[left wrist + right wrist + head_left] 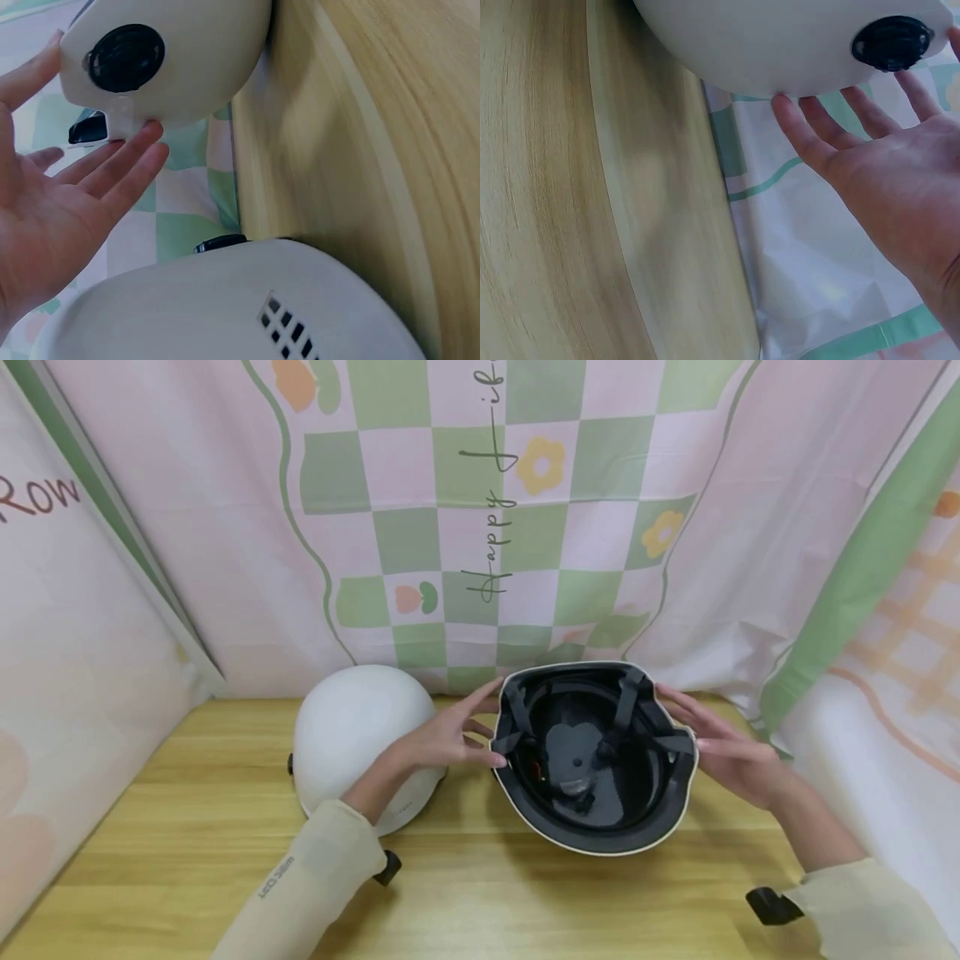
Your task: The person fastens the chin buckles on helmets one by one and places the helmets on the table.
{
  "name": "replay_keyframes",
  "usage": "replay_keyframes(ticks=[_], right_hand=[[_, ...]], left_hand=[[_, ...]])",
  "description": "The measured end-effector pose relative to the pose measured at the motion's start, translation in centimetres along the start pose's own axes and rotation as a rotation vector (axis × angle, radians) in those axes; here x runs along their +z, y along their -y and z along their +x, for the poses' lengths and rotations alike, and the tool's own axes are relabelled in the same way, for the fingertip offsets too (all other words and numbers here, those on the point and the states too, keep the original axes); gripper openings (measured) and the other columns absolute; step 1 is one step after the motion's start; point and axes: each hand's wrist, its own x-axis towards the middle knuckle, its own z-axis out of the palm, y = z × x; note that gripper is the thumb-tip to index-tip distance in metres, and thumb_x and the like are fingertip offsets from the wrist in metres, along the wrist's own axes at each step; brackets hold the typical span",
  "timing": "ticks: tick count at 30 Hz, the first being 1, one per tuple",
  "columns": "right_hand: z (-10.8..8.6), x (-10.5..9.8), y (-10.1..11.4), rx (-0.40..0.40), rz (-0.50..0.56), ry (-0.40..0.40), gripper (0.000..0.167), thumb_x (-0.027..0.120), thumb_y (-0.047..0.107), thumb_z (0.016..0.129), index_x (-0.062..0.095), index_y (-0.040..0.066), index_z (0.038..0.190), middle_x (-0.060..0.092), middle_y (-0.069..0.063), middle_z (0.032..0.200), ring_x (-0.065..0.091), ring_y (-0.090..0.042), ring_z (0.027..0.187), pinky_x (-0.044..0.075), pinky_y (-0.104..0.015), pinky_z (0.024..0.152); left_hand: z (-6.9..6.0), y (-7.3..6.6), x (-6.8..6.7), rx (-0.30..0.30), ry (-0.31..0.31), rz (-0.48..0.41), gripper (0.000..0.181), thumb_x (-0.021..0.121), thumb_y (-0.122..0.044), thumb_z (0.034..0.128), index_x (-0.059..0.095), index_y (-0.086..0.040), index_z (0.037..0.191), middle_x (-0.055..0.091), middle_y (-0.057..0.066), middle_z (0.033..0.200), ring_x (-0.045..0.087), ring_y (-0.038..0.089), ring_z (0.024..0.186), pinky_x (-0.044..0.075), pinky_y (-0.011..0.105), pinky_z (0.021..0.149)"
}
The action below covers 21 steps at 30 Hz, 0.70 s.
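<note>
A white helmet lies upturned between both hands, its black lining and straps facing up. The left hand touches its left side, thumb near the rim. In the left wrist view, straight, spread fingers reach the white shell below a round black knob, the palm apart from it. At the opposite side, the right hand touches rim and shell. Its extended fingertips meet the shell in the right wrist view. Whether the helmet bears on the table is hard to tell.
A second white helmet sits dome up at the left, partly behind the left forearm. Both stand at a wooden table. A patterned curtain hangs along the back edge, with more cloth at both sides.
</note>
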Motion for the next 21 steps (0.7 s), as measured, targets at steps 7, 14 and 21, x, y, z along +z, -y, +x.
replay_keyframes(ticks=[7, 14, 21], right_hand=[[0.2, 0.0, 0.2, -0.109, -0.007, 0.013, 0.069, 0.008, -0.01, 0.097, 0.007, 0.001, 0.165, 0.035, -0.003, 0.162, 0.047, -0.014, 0.14, 0.043, -0.028, 0.111], [0.3, -0.1, 0.0, -0.135, 0.063, 0.024, 0.064, 0.006, -0.001, 0.104, 0.015, 0.007, 0.167, 0.037, 0.001, 0.166, 0.047, -0.014, 0.143, 0.041, -0.028, 0.113], [-0.3, -0.5, -0.2, -0.134, 0.068, 0.036, 0.064, 0.014, -0.007, 0.104, 0.011, 0.006, 0.167, 0.032, -0.001, 0.169, 0.041, -0.014, 0.147, 0.041, -0.029, 0.114]], left_hand=[[0.7, 0.3, 0.9, -0.019, -0.01, 0.048, 0.108, 0.081, -0.014, 0.0916, 0.006, -0.025, 0.169, 0.037, 0.019, 0.162, 0.062, 0.033, 0.125, 0.055, 0.046, 0.099], [1.1, 0.5, 1.3, -0.047, 0.002, 0.05, 0.108, 0.08, -0.015, 0.0921, 0.004, -0.021, 0.169, 0.036, 0.021, 0.162, 0.061, 0.035, 0.127, 0.054, 0.049, 0.101], [1.5, 0.5, 1.5, -0.074, 0.032, 0.032, 0.106, 0.079, -0.016, 0.0936, 0.004, -0.018, 0.168, 0.037, 0.021, 0.162, 0.065, 0.032, 0.123, 0.055, 0.043, 0.1]])
